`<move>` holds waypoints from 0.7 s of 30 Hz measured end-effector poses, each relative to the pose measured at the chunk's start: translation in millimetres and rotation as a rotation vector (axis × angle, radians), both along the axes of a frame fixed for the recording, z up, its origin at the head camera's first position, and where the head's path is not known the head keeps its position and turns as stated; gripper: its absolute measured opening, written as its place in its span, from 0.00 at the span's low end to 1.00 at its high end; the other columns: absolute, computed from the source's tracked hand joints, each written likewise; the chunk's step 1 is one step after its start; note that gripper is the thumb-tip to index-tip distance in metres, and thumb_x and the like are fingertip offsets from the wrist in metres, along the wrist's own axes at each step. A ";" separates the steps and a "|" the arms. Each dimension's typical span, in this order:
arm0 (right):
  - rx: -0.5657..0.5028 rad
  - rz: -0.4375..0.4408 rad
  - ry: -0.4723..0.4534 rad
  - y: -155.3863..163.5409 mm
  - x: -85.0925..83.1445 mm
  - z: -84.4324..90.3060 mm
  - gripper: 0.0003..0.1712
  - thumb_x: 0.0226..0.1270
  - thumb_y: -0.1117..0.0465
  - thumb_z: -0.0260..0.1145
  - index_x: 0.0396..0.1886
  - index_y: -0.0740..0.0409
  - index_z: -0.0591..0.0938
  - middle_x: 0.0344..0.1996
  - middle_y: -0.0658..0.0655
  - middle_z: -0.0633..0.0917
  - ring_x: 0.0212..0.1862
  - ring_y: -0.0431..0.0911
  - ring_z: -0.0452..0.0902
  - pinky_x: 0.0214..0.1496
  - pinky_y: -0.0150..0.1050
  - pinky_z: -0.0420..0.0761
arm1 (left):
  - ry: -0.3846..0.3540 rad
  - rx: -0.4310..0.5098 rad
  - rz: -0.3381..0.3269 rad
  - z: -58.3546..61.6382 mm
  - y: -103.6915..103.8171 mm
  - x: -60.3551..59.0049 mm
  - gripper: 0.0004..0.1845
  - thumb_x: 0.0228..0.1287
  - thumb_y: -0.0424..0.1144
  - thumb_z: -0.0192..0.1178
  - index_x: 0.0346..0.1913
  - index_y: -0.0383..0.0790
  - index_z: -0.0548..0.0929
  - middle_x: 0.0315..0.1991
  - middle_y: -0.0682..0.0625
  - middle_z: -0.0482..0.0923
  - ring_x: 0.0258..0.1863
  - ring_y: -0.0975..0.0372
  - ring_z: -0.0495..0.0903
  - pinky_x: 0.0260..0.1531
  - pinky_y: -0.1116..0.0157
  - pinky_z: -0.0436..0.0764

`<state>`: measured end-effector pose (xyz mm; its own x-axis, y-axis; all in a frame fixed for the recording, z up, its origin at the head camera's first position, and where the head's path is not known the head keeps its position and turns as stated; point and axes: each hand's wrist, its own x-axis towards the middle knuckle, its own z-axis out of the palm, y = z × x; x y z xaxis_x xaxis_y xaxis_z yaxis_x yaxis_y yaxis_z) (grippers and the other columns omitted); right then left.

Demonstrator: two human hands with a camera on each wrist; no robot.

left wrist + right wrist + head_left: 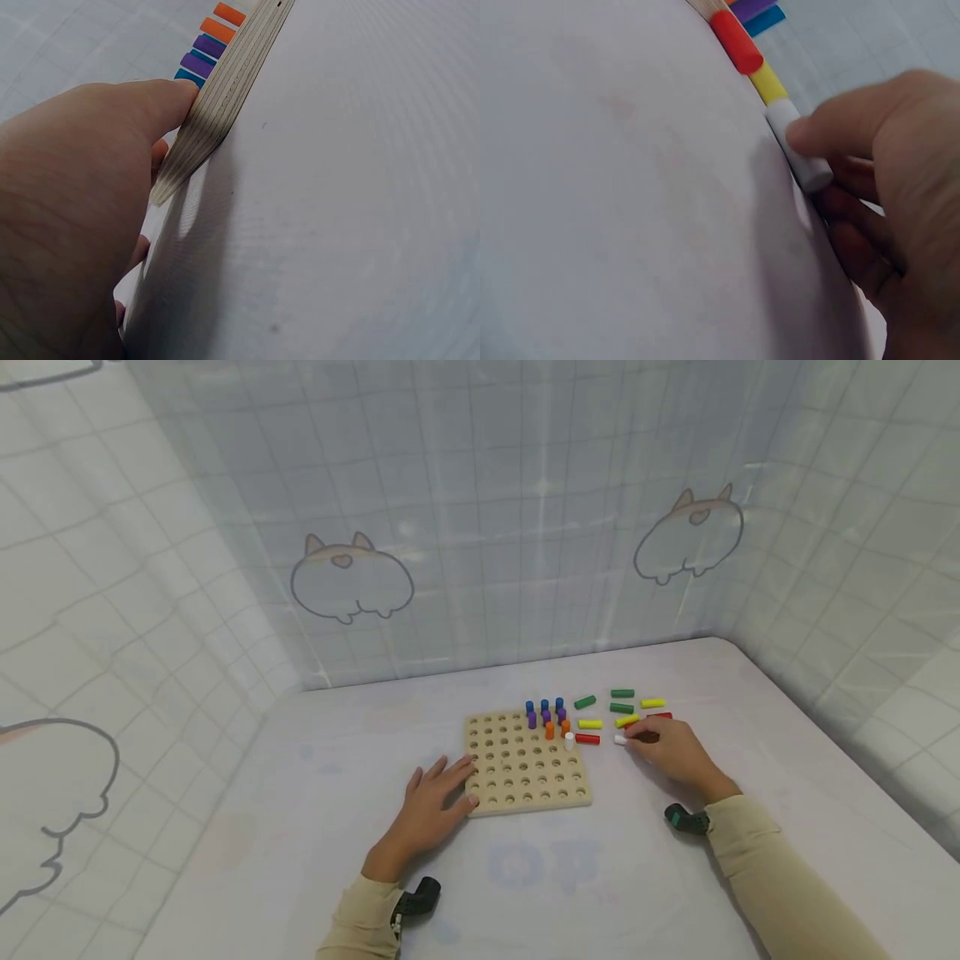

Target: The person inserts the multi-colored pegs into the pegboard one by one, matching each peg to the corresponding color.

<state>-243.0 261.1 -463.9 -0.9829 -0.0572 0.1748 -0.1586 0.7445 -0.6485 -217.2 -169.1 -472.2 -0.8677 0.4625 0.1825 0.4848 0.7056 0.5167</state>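
Observation:
A square wooden pegboard with rows of round holes lies on the table. Blue pegs, purple pegs, two orange pegs and one white peg stand upright at its far right corner. My left hand rests along the board's left edge, fingers spread and fairly straight, thumb touching the rim. Right of the board, my right hand pinches a loose white peg low at the table, thumb on its side. In the right wrist view, the fingers behind that peg are partly hidden.
Loose green pegs, yellow pegs and red pegs lie right of the board, some close by my right hand. Each wrist carries a black device. A patterned curtain rises behind the white table.

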 end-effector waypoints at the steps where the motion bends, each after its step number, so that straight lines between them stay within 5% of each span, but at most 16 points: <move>1: 0.007 0.000 0.004 -0.9 -0.1 0.1 0.12 0.67 0.58 0.72 0.47 0.56 0.88 0.46 0.56 0.85 0.48 0.52 0.77 0.54 0.54 0.79 | 0.000 0.006 -0.003 0.8 -0.2 1.0 0.31 0.74 0.55 0.56 0.75 0.49 0.69 0.76 0.58 0.61 0.77 0.47 0.52 0.70 0.36 0.38; 8: 0.013 -0.014 -0.003 -3.8 -0.1 2.8 0.12 0.68 0.59 0.70 0.48 0.57 0.87 0.47 0.57 0.85 0.48 0.52 0.77 0.54 0.53 0.79 | -0.002 -0.007 -0.008 4.0 0.6 2.5 0.31 0.75 0.55 0.54 0.75 0.48 0.68 0.76 0.57 0.60 0.77 0.47 0.50 0.70 0.36 0.38; 21: -0.269 -0.003 -0.023 -17.1 -9.4 12.6 0.23 0.74 0.55 0.65 0.65 0.55 0.78 0.46 0.59 0.83 0.43 0.51 0.81 0.44 0.36 0.81 | 0.009 -0.001 -0.003 3.7 1.2 1.3 0.31 0.74 0.56 0.54 0.75 0.48 0.70 0.76 0.57 0.61 0.77 0.46 0.52 0.70 0.35 0.39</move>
